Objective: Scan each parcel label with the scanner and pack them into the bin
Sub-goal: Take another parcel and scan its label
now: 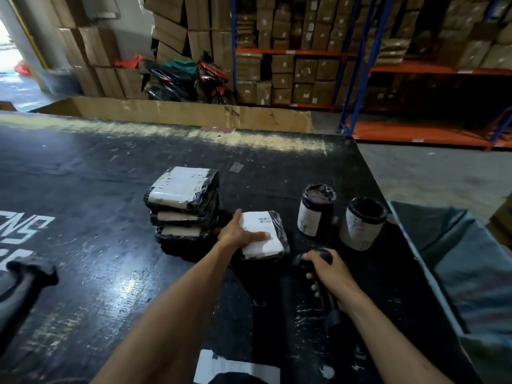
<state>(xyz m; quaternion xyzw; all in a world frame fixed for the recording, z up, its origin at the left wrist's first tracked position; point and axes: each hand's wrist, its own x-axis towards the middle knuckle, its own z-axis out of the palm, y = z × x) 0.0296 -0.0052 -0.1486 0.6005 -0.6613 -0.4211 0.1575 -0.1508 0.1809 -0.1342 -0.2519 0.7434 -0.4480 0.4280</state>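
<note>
A flat black-wrapped parcel (270, 231) with a white label lies on the black table (97, 217). My left hand (238, 231) grips its left edge, thumb across the label. My right hand (329, 273) is closed around a black handheld scanner (314, 261), just right of and below that parcel, its head toward the parcel. A stack of three similar flat parcels (184, 206) stands to the left. Two black cylindrical parcels (315, 209) (363, 223) with white labels stand upright to the right. A grey bin (465, 259) sits past the table's right edge.
A white-labelled parcel (235, 367) lies at the table's near edge. A dark cloth bundle (25, 281) rests at the left edge. Beyond the table are a large open cardboard box (180, 112), a motorbike (188, 79), stacked cartons and orange-blue shelving (415, 70).
</note>
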